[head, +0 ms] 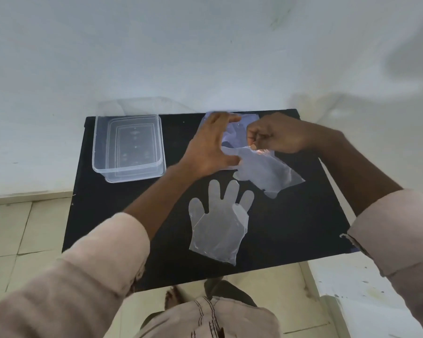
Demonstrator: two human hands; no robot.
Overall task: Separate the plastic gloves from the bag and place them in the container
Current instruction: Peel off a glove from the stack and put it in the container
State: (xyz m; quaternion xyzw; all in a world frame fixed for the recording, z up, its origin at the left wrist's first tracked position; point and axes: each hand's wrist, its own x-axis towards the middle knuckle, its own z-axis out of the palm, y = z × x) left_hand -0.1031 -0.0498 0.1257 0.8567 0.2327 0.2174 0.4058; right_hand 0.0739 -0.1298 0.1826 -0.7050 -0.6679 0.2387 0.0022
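Observation:
A clear plastic glove (217, 228) lies flat on the black table (291, 228), fingers pointing away from me. Beyond it, a crumpled clear plastic bag (266, 172) with more gloves rests at the table's far right. My left hand (210, 147) presses on the bag's left part, thumb pinching its edge. My right hand (276, 135) is closed, pinching a piece of thin plastic at the bag's top. A clear rectangular container (101, 142) stands at the far left of the table, with nothing visible inside it.
The table stands against a pale wall (205, 45). Tiled floor (15, 228) shows left of and below the table. A white paint-spattered surface (351, 289) lies at the lower right. My foot (174, 297) shows under the table's near edge.

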